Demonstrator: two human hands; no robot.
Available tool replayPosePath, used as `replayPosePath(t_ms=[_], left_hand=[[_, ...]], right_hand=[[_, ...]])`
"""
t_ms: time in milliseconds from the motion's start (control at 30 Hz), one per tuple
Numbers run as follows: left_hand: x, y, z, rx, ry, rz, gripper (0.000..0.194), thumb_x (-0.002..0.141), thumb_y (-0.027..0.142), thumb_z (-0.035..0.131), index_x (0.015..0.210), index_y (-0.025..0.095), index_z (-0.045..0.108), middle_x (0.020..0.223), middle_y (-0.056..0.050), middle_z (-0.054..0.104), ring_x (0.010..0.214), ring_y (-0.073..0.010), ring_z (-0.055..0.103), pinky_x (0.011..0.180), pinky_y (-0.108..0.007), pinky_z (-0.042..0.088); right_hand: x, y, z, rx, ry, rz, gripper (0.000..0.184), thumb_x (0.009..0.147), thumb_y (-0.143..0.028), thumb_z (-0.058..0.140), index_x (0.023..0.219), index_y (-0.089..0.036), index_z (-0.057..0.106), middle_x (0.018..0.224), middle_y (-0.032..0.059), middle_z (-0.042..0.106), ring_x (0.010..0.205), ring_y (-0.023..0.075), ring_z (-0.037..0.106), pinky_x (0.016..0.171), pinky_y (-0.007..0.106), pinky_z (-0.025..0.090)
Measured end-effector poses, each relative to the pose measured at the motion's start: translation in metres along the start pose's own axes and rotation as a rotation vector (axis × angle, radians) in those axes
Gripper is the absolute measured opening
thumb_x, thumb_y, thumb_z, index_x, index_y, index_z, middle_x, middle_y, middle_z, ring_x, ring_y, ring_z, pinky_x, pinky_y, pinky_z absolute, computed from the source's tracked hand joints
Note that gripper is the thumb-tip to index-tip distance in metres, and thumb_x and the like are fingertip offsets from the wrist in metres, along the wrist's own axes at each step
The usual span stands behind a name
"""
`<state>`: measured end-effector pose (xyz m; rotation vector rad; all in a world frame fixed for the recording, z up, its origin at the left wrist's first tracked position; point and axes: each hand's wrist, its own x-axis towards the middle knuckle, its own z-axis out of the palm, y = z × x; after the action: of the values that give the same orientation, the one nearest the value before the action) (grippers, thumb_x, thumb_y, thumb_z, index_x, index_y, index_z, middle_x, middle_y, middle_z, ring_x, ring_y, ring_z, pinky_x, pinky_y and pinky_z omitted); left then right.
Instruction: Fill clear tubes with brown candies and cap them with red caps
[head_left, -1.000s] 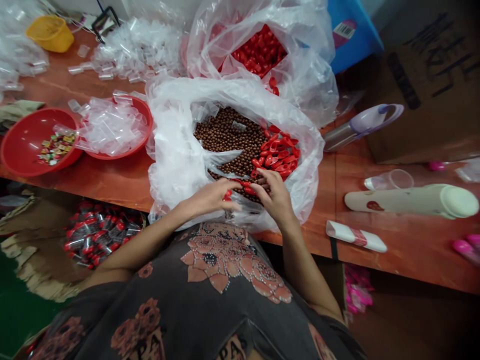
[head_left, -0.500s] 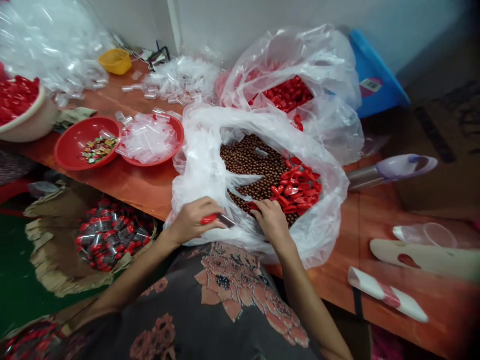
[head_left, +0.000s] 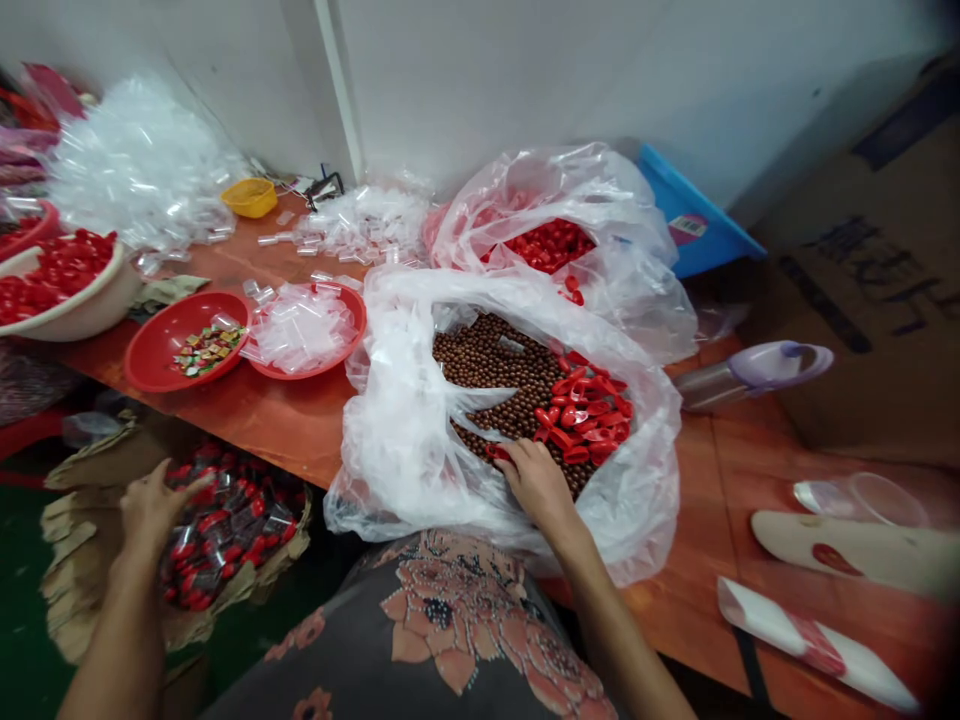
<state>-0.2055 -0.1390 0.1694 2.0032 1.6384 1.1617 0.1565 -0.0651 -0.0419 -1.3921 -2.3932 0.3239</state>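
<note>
My right hand (head_left: 536,482) rests inside the open clear plastic bag (head_left: 405,420) at the table's front edge. Its fingers lie on the small brown balls (head_left: 491,365), with the tips touching a red plastic piece (head_left: 498,452). A heap of red plastic pieces (head_left: 589,412) lies on the balls just right of the hand. My left hand (head_left: 154,505) is down below the table edge with its fingers spread and nothing in them. It hovers over a paper-lined container of clear tubes with red caps (head_left: 225,525).
On the orange table (head_left: 285,415) stand a red bowl of wrapped sweets (head_left: 161,352), a red bowl of empty clear tubes (head_left: 304,325), a second bag of red pieces (head_left: 551,245) and a white bowl of red pieces (head_left: 67,300). A purple scoop (head_left: 757,368) and white tubes (head_left: 814,640) lie to the right.
My left hand left the bag with a red-capped tube, swung down to the left over the container below the table, and is now empty. My right hand stayed in the bag.
</note>
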Motion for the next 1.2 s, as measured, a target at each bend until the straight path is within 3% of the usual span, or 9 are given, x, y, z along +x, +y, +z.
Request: replayPosePath(t_ms=[167,267,333,400,500,633,833,1067,1200], left_hand=[[0.028,-0.024,0.025,0.078,0.184,0.062,0.023,0.087,0.036,0.063,0.109,0.037,0.069,0.091,-0.002,0.073,0.095,-0.0225,0.069,0.076,-0.038,0.059],[0.057,-0.031,0.078,0.183,0.261,0.147,0.016,0.093,0.03,0.057,0.101,0.028,0.07,0.094,-0.004,0.072,0.092,-0.0191,0.066,0.086,-0.036,0.055],[0.088,-0.027,0.127,0.238,-0.083,0.144,0.02,0.095,0.028,0.053,0.103,0.022,0.07,0.101,-0.007,0.073,0.098,-0.0189,0.066,0.092,-0.034,0.052],[0.119,-0.023,0.174,0.449,-0.389,-0.058,0.025,0.094,0.025,0.052,0.109,0.016,0.07,0.108,-0.013,0.071,0.105,-0.0225,0.066,0.093,-0.033,0.05],[0.146,-0.027,0.217,0.666,-0.614,-0.291,0.025,0.083,0.022,0.064,0.101,0.008,0.072,0.101,-0.022,0.072,0.105,-0.0336,0.067,0.087,-0.037,0.051],[0.148,-0.044,0.224,0.703,-0.667,-0.303,0.023,0.078,0.022,0.066,0.094,0.007,0.075,0.097,-0.023,0.072,0.104,-0.0364,0.067,0.084,-0.037,0.05],[0.149,-0.054,0.218,0.609,-0.711,-0.219,0.029,0.088,0.027,0.053,0.103,0.016,0.075,0.115,-0.014,0.07,0.108,-0.0252,0.064,0.086,-0.027,0.046],[0.18,-0.063,0.245,0.513,-0.815,-0.358,0.016,0.074,0.025,0.071,0.064,0.014,0.071,0.062,-0.009,0.067,0.075,-0.0233,0.066,0.068,-0.026,0.044],[0.187,-0.069,0.265,0.384,-0.81,-0.403,0.017,0.076,0.027,0.071,0.064,0.015,0.071,0.051,-0.003,0.06,0.061,-0.0167,0.062,0.063,-0.023,0.043]], right_hand=[[0.0,-0.003,0.003,0.035,0.011,0.036,0.02,0.096,-0.029,0.053,0.109,-0.021,0.067,0.1,0.0104,0.068,0.094,0.0276,0.06,0.084,0.041,0.051],[0.002,-0.009,0.002,0.035,0.017,0.042,0.022,0.097,-0.028,0.053,0.112,-0.021,0.066,0.099,0.0098,0.069,0.094,0.027,0.06,0.086,0.04,0.051],[0.002,-0.011,0.001,0.034,0.022,0.027,0.022,0.097,-0.028,0.051,0.113,-0.021,0.066,0.099,0.0094,0.069,0.094,0.0265,0.06,0.086,0.039,0.051],[0.0,-0.012,-0.001,0.03,0.025,0.018,0.023,0.098,-0.028,0.05,0.113,-0.019,0.066,0.099,0.01,0.069,0.094,0.0266,0.06,0.086,0.039,0.051],[-0.008,-0.011,-0.003,0.049,0.051,0.026,0.025,0.098,-0.029,0.05,0.113,-0.018,0.066,0.101,0.0107,0.069,0.094,0.0265,0.06,0.085,0.039,0.051],[-0.014,-0.009,-0.004,0.127,0.109,0.039,0.027,0.1,-0.031,0.047,0.115,-0.018,0.066,0.103,0.0107,0.071,0.094,0.0264,0.061,0.086,0.04,0.051],[-0.011,-0.007,-0.007,0.31,0.224,0.067,0.028,0.1,-0.033,0.047,0.118,-0.019,0.064,0.108,0.0111,0.072,0.099,0.0257,0.063,0.091,0.043,0.052],[-0.014,-0.005,-0.012,0.488,0.339,0.222,0.04,0.1,-0.033,0.046,0.139,-0.024,0.052,0.124,0.0119,0.068,0.114,0.024,0.064,0.1,0.045,0.052],[-0.017,-0.002,-0.012,0.58,0.382,0.298,0.041,0.1,-0.032,0.046,0.14,-0.026,0.051,0.128,0.0111,0.065,0.119,0.0227,0.062,0.105,0.045,0.049]])
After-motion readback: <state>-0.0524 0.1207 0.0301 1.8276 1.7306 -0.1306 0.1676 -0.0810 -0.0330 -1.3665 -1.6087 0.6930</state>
